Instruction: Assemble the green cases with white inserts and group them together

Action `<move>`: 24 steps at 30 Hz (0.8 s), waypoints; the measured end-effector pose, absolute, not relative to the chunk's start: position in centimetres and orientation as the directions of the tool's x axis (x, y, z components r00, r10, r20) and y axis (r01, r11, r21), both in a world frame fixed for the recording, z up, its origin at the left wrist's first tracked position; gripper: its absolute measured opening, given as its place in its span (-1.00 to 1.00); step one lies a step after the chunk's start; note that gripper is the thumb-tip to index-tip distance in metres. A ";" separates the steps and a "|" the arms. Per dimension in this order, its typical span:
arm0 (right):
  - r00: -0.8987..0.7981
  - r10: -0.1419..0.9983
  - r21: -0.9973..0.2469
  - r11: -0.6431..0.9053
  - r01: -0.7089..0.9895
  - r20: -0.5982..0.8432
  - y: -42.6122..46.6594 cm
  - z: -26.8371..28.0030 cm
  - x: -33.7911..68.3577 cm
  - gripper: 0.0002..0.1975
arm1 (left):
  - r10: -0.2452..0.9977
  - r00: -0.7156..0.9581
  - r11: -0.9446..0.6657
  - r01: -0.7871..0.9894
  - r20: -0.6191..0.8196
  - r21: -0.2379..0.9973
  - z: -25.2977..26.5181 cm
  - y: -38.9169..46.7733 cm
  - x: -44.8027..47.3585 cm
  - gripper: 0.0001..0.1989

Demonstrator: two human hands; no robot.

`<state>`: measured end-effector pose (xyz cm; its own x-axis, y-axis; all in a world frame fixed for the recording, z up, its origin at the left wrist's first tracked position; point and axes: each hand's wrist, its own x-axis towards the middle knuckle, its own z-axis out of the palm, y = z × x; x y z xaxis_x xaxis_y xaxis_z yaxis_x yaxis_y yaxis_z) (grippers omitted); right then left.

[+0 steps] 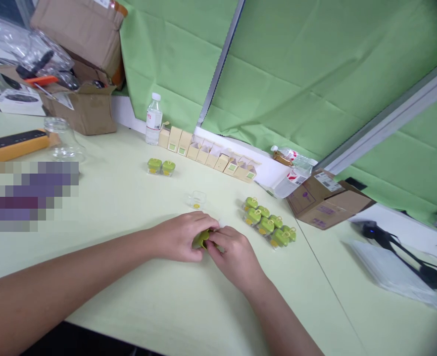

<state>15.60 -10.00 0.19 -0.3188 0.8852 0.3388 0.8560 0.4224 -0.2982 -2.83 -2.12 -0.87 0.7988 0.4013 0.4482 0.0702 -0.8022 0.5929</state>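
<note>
"What's on your left?"
"I see a carton [94, 116], a jar [61, 141] and, nearer the middle, an upright bottle [154, 121]."
"And right?"
"I see a box [320, 203] and a black cable [428, 273]."

Hands: two, left hand [184, 240] and right hand [235, 252], centre. Green piece [204, 238] held there: one. Green-lidded pots [266, 226]: nine visible; seven right of centre, two left of centre. Lidless clear pot [197, 199]: one, centre. Cartons [185, 142], row at upper centre: several, overlapped, exact tally unsure. Bottles [154, 121]: three; one upper left of centre, two right. Jar [61, 138]: one, left. Brown boxes [94, 111]: three; two upper left, one right.
</note>
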 end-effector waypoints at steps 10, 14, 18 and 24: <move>-0.292 0.898 -0.354 0.404 0.844 0.330 -10.8 2.1 15.6 -0.72 | 0.488 0.746 -0.772 0.127 0.453 0.622 -0.5 -1.5 -3.1 -0.55; -0.049 0.914 -0.567 0.291 0.770 0.402 -10.5 2.0 15.8 -0.79 | 0.496 0.716 -0.777 0.114 0.491 0.619 0.3 -1.6 -3.3 -0.55; 0.114 0.985 -0.929 0.077 0.362 0.126 -9.7 1.6 15.8 -0.70 | 0.481 0.671 -0.800 0.072 0.564 0.596 0.8 -2.0 -3.1 -0.54; 0.031 1.000 -0.996 -0.001 0.089 0.001 -9.4 1.5 15.2 -0.70 | 0.427 0.667 -0.835 0.032 0.610 0.549 0.8 -2.1 -3.0 -0.56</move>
<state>15.25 -9.41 1.52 0.0312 0.9995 0.0014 0.0892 -0.0014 -0.9960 -2.97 -2.13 0.82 0.6674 0.4267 0.6104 0.0317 -0.8351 0.5491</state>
